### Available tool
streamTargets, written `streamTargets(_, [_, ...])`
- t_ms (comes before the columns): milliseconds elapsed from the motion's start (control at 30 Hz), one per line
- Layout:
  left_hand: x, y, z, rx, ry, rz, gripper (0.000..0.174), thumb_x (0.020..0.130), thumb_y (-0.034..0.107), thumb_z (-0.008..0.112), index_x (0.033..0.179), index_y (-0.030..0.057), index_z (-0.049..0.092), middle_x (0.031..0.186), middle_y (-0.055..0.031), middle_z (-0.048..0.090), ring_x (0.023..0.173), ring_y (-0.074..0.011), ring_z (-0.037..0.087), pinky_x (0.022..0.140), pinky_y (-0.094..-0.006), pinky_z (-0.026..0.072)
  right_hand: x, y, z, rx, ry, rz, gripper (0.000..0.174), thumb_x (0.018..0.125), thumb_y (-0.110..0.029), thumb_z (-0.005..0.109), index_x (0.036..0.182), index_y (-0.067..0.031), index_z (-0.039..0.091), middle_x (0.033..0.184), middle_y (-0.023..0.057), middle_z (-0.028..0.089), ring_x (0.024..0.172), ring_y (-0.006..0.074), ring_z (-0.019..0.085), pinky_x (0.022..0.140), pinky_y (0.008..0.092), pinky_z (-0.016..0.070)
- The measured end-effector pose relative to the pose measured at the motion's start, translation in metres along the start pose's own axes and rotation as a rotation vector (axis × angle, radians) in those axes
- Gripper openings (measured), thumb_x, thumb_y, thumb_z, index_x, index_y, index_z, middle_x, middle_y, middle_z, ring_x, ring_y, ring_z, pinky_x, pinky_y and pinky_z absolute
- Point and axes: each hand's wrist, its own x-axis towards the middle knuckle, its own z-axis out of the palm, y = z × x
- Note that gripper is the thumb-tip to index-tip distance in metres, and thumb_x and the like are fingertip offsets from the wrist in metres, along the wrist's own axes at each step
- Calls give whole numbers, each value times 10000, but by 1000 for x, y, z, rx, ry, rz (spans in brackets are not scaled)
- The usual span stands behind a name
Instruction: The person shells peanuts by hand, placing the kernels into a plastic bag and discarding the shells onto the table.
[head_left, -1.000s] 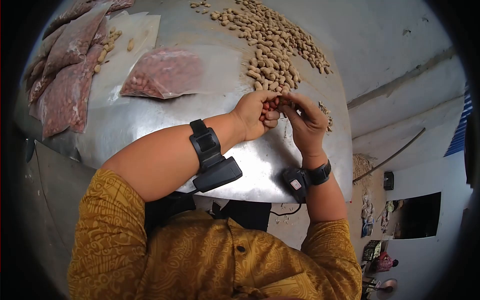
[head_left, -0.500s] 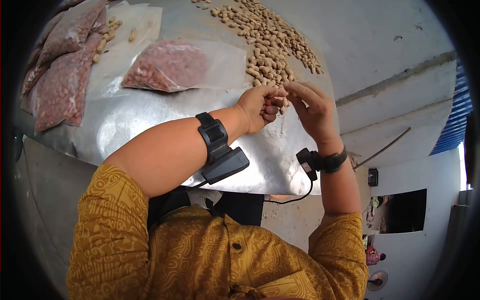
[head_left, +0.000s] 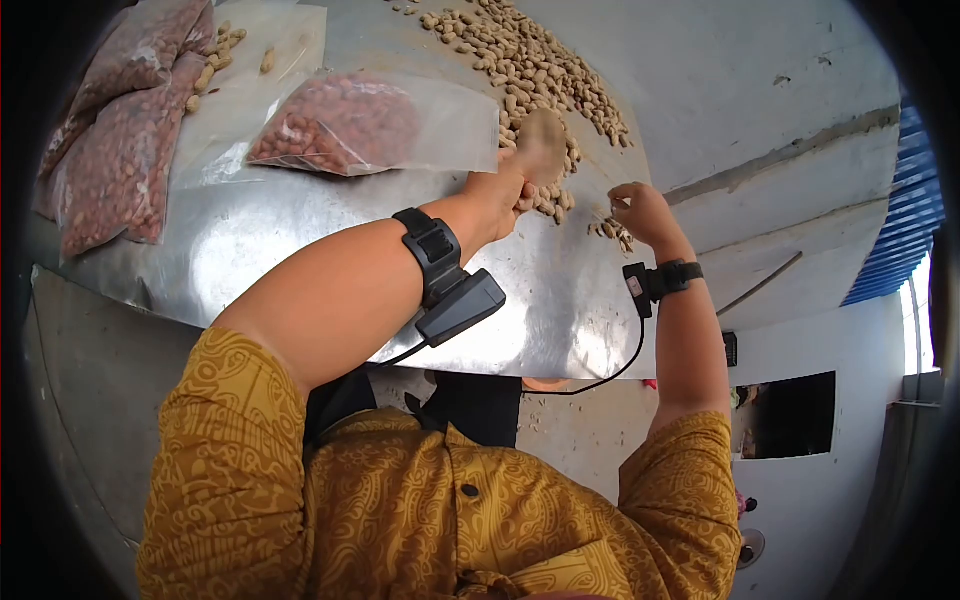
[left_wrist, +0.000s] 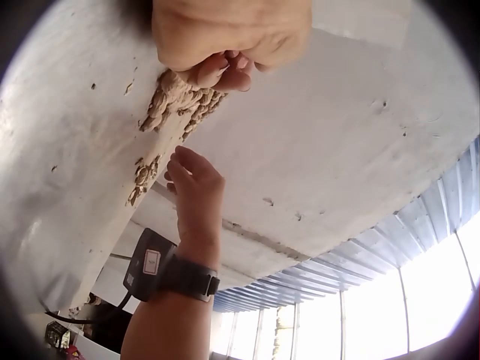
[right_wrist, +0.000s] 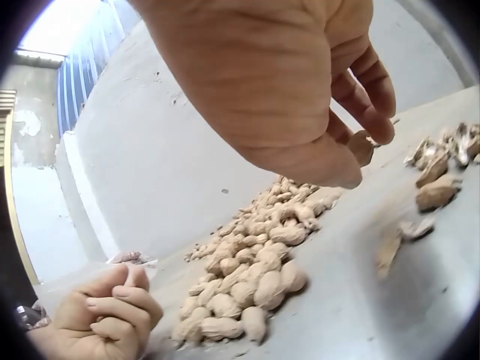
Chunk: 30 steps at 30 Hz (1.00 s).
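While the right hand [head_left: 645, 213] pinches a bit of shell [right_wrist: 362, 148] between narrowed fingers, loose shells [head_left: 612, 234] lie near its eight o'clock on the counter [head_left: 560, 300], in the head view. The left hand [head_left: 495, 198] is curled; I cannot tell whether it holds anything. Heaped peanuts [head_left: 545, 75] lie at its one o'clock, a kernel bag [head_left: 345, 128] at ten.

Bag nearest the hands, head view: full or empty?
Part-full. In the bag, reddish peanuts bulge its left portion; the right end lies flat. Sealed or not: cannot tell.
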Motion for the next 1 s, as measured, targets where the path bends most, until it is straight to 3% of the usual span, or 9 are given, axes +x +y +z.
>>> streamTargets(233, [0, 3, -1, -32, 22, -59, 159, 856, 253, 557, 838, 96, 540, 683, 13, 474, 525, -63, 408, 431, -199, 308, 20, -38, 13, -60, -166, 31, 206, 689, -53, 570, 866, -56, 677, 830, 148, 652, 788, 295, 624, 714, 361, 491])
streamTargets(333, [-1, 4, -2, -20, 12, -39, 160, 851, 257, 567, 832, 99, 544, 684, 18, 475, 513, -60, 404, 427, -198, 304, 22, -18, 18, -26, -85, 53, 187, 678, -63, 575, 834, -53, 677, 823, 150, 651, 773, 300, 623, 702, 365, 492])
streamTargets(467, [2, 3, -2, 12, 4, -30, 158, 860, 257, 568, 823, 106, 543, 687, 26, 477, 505, -56, 395, 424, -196, 298, 18, -6, -2, -39, -256, 250, 207, 649, -109, 601, 830, -55, 684, 794, 152, 651, 738, 292, 624, 678, 364, 492])
streamTargets(567, [2, 4, 0, 15, 0, -21, 154, 864, 252, 567, 807, 111, 542, 686, 28, 477, 503, -50, 389, 422, -196, 294, 16, 12, -2, -87, -227, 182, 222, 682, -164, 616, 863, -56, 685, 803, 165, 649, 745, 296, 625, 689, 362, 489])
streamTargets(667, [1, 2, -1, 17, -3, -13, 151, 866, 248, 565, 800, 114, 543, 682, 30, 475, 500, -45, 385, 420, -195, 291, 6, 3, -4, -31, -153, 96, 343, 738, -257, 623, 1012, -52, 646, 1005, 182, 624, 927, 311, 596, 803, 345, 468])
streamTargets(767, [1, 3, -2, 35, -18, -10, 147, 873, 249, 557, 847, 105, 546, 701, 27, 475, 517, -44, 389, 427, -190, 289, -4, 18, 26, -164, -88, -110, 526, 783, -349, 610, 1208, -53, 523, 1268, 169, 482, 1169, 318, 452, 959, 360, 374])
streamTargets(800, [-1, 5, -1, 48, -21, -9, 153, 881, 250, 549, 888, 97, 546, 722, 24, 475, 536, -44, 395, 435, -185, 287, -8, 11, 28, -257, -213, -49, 647, 811, -404, 569, 1326, -61, 376, 1418, 140, 291, 1310, 306, 259, 1056, 427, 243])
streamTargets(933, [-2, 6, -2, 62, -30, -9, 174, 890, 245, 535, 937, 77, 544, 750, 15, 474, 552, -45, 402, 437, -181, 281, -21, 6, 38, -312, -161, -27, 611, 862, -390, 483, 1354, -67, 319, 1443, 157, 220, 1344, 294, 176, 1034, 571, 190])
streamTargets(1000, [0, 4, -2, 42, -14, -4, 157, 873, 245, 551, 860, 88, 551, 702, 17, 475, 520, -44, 393, 425, -194, 284, -19, 10, 38, -285, -194, 5, 624, 860, -415, 464, 1354, -62, 320, 1441, 154, 228, 1342, 295, 186, 1054, 531, 177])
